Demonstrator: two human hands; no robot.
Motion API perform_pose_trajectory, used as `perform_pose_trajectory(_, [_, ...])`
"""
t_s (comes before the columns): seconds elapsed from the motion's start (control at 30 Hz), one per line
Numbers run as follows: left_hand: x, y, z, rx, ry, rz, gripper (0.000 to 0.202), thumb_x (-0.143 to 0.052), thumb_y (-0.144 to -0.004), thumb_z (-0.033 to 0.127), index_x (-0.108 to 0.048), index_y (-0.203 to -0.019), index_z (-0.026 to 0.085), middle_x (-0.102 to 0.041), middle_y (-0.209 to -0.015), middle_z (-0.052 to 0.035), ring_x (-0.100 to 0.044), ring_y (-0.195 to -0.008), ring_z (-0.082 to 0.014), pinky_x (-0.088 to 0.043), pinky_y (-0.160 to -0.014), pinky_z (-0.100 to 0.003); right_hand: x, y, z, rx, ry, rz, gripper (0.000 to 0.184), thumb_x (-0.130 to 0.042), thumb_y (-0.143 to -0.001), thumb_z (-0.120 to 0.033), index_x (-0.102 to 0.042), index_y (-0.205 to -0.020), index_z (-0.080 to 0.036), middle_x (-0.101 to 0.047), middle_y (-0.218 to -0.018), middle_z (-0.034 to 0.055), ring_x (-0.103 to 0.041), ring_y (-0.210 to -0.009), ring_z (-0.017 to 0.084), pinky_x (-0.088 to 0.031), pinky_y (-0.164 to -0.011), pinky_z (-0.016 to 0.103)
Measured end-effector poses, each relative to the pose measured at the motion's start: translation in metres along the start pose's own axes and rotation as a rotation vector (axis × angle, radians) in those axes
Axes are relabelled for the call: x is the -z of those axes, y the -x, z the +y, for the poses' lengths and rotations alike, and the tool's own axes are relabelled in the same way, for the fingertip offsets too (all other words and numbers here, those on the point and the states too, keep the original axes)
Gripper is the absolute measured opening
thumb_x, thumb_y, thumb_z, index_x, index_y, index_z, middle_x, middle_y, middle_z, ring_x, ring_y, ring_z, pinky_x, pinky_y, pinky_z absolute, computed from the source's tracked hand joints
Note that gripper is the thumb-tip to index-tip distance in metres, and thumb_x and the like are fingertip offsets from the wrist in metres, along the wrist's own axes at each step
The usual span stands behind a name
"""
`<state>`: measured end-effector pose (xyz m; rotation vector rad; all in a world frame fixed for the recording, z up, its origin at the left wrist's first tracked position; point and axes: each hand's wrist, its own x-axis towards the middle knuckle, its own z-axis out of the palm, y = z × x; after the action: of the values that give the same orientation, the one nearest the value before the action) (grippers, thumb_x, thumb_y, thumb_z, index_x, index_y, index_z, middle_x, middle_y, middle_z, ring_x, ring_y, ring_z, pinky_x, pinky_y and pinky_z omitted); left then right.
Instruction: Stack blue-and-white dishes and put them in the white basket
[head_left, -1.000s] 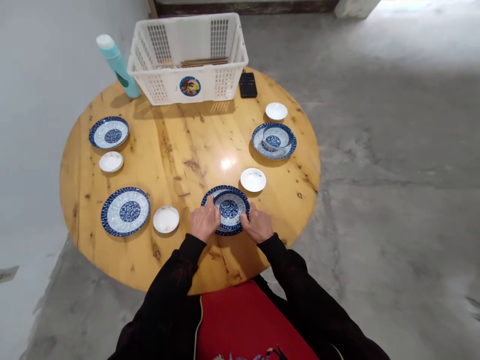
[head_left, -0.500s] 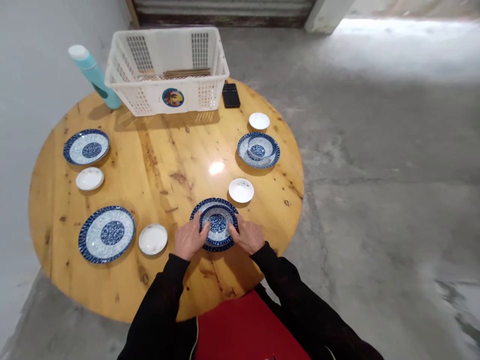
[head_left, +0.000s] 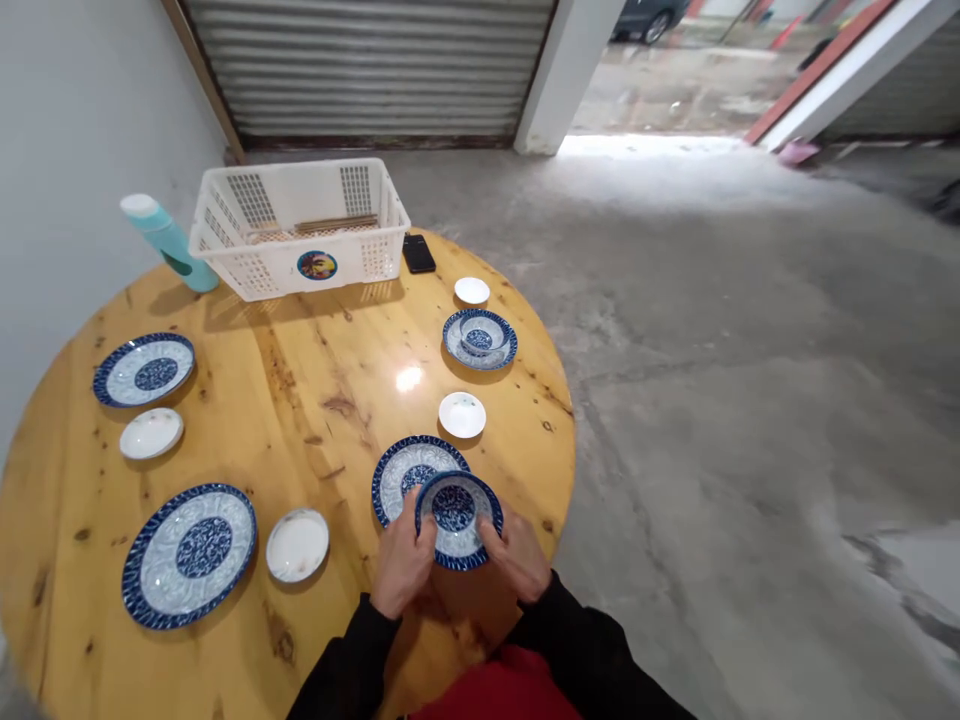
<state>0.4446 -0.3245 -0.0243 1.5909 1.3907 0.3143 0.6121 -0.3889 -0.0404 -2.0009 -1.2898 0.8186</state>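
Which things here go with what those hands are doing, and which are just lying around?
With the hands:
left hand
right hand
blue-and-white bowl they hold
plate under it

Just lying around:
teal bottle
black phone
white basket
chopsticks in the basket

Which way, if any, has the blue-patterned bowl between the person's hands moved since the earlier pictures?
Yes. Judged against the white saucer beyond it, the bowl has shifted toward the person and to their right, and now sits off-centre over the near edge of the blue-rimmed plate.
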Motion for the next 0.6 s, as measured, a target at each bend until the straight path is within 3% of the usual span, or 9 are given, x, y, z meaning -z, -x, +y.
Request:
perform_pose_trajectory(0.13, [-0.025,0.019,0.017,-0.055,0.026,0.004,0.055,-0.041,-0.091,0.030,-0.050,-0.143,0.014,-0.061,-0.141,-0.0153,-0.058,-0.130,-0.0298,-0.043,-0.109,-0.043,0.026,0.024,0.017,-0.005,-0.065,0.017,0.037,-0.037,-0.090,-0.039,-0.064,-0.100,-0.016,-0.073,-0.076,0.0108,-0.070,-0.078,0.026,-0.054,-0.074,0.034])
perform_pose_trajectory(0.23, [-0.058,0.030,0.035,-0.059,0.031,0.011,0.057,-0.042,-0.090,0.030,-0.050,-0.143,0.012,-0.061,-0.141,-0.0161,-0.056,-0.132,-0.0300,-0.042,-0.110,-0.043,0.054,0.033,0.043,0.007,-0.103,0.017,0.041,-0.038,-0.090,-0.044,-0.066,-0.099,-0.016,-0.075,-0.087,0.0144,-0.072,-0.082,0.028,-0.056,-0.076,0.036])
perform_pose_trajectory(0.4, [-0.142,0.042,0.083,-0.044,0.040,-0.031,0.053,-0.043,-0.089,0.032,-0.056,-0.137,0.016,-0.068,-0.130,-0.0141,-0.065,-0.117,-0.0288,-0.047,-0.105,-0.040,0.122,0.049,0.110,-0.024,-0.148,0.026,0.056,-0.035,-0.091,-0.057,-0.068,-0.107,-0.015,-0.077,-0.092,0.0168,-0.073,-0.082,0.029,-0.057,-0.075,0.037])
perform_pose_trajectory(0.6, [-0.243,0.047,0.148,-0.068,-0.005,-0.134,0.049,-0.041,-0.089,0.029,-0.055,-0.135,0.019,-0.075,-0.109,-0.0096,-0.070,-0.099,-0.0259,-0.051,-0.092,-0.037,0.213,0.068,0.193,-0.112,-0.075,0.136,0.058,-0.037,-0.087,-0.067,-0.069,-0.096,-0.019,-0.076,-0.085,0.0188,-0.073,-0.076,0.032,-0.056,-0.066,0.038])
